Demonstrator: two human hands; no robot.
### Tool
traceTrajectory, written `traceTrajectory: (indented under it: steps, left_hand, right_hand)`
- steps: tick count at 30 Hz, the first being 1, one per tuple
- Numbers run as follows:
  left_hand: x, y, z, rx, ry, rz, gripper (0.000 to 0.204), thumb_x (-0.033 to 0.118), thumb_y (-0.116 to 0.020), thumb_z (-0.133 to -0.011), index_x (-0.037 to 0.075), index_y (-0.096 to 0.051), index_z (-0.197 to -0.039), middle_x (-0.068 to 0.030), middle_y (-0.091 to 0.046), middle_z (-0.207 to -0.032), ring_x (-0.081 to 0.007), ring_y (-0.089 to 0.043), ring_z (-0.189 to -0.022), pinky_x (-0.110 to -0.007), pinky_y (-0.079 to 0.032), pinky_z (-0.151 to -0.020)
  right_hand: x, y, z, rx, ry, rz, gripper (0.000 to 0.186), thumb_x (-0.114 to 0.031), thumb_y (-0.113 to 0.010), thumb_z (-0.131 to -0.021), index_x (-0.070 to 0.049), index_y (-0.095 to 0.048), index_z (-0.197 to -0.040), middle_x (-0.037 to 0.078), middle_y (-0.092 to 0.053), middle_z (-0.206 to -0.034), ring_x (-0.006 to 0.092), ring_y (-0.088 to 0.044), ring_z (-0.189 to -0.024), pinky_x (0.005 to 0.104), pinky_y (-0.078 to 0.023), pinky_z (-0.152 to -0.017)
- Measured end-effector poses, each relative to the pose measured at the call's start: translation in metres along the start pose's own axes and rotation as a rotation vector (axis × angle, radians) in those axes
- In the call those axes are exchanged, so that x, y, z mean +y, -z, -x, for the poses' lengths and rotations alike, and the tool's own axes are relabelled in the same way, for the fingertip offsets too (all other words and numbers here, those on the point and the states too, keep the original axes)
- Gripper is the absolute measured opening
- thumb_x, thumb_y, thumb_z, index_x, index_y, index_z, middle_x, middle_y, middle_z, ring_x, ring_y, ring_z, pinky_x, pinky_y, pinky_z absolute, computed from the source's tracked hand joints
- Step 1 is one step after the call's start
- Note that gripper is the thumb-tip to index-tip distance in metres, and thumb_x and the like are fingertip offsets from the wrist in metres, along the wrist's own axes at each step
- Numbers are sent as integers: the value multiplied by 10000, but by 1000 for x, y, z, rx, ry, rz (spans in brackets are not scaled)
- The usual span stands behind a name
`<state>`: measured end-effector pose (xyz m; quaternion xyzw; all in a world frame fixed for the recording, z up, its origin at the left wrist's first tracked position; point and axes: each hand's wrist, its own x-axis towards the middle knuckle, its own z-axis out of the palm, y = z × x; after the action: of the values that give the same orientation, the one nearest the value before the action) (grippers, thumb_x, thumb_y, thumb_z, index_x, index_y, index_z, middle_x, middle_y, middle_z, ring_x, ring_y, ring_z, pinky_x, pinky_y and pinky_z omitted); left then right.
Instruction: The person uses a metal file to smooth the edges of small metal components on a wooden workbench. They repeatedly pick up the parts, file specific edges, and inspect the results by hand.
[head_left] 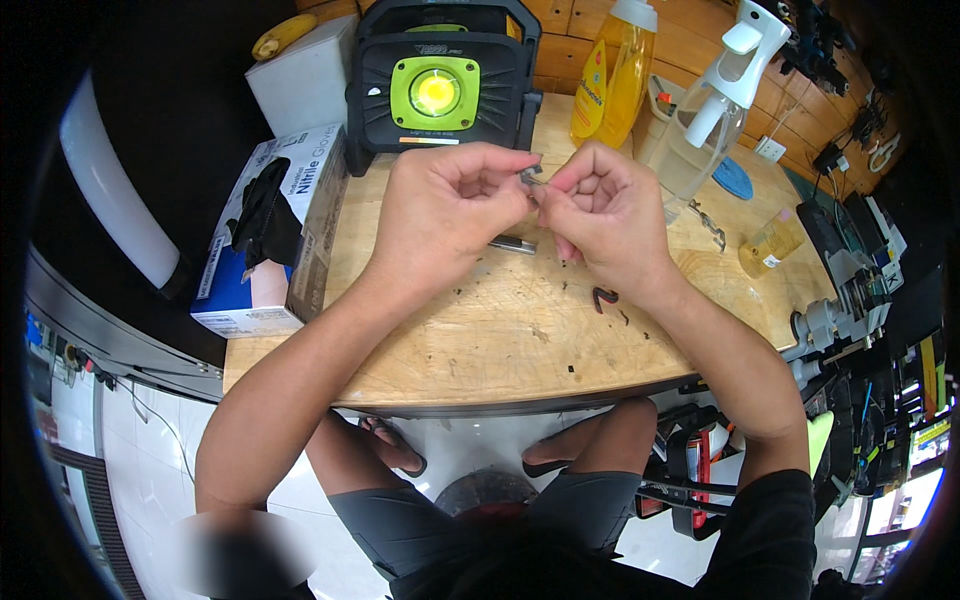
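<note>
My left hand (445,205) and my right hand (598,212) meet above the wooden workbench (480,330), fingertips together. Between them they pinch a small dark metal part (531,175); which hand bears most of the grip I cannot tell. A thin metal tool (513,245) lies on the bench just under my hands. A small dark curved piece (604,297) rests on the wood below my right wrist, with dark crumbs scattered around it.
A lit work lamp (440,85) stands at the back, with a box of black gloves (270,225) to its left. A yellow bottle (615,75), a clear spray bottle (715,110), a blue cloth (735,180), a small jar (770,243) and a bench vise (835,320) fill the right side.
</note>
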<state>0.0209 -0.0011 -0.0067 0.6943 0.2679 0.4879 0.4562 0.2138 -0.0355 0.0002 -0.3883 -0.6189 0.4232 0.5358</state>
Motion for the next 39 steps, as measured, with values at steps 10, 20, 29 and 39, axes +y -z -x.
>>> traceTrajectory:
  steps: [10, 20, 29, 39]
  left_hand:
    - [-4, 1, -1, -11, -46, 36, 236, 29, -670, -1001, -39, -738, -1216, -99, -775, -1028, -120, -722, -928, -274, -590, -879]
    - [-5, -5, -1, 47, -70, 81, 252, 3, -692, -913, -78, -740, -1147, -100, -774, -959, -99, -710, -855, -242, -562, -775]
    - [-6, -6, -4, 41, -40, 109, 282, 7, -692, -912, -78, -731, -1178, -110, -776, -973, -111, -720, -868, -252, -574, -798]
    - [-2, -3, -2, -7, -59, 49, 235, 36, -681, -998, -33, -735, -1216, -78, -770, -1004, -104, -707, -912, -266, -582, -860]
  right_hand:
    - [0, -1, 0, 1, 9, 1, 135, 7, -696, -963, 17, -566, -928, 58, -678, -788, 53, -634, -599, 209, -488, -487]
    - [-1, -1, 0, 8, 3, 15, 130, 1, -693, -964, 20, -567, -939, 67, -686, -796, 58, -640, -597, 211, -493, -493]
    - [-1, 1, -1, 17, -7, 5, 136, -8, -696, -963, 19, -565, -942, 79, -698, -805, 60, -647, -597, 209, -484, -488]
    - [0, -1, 0, 4, 8, -3, 143, -6, -698, -967, 15, -558, -943, 62, -681, -782, 55, -637, -602, 211, -483, -490]
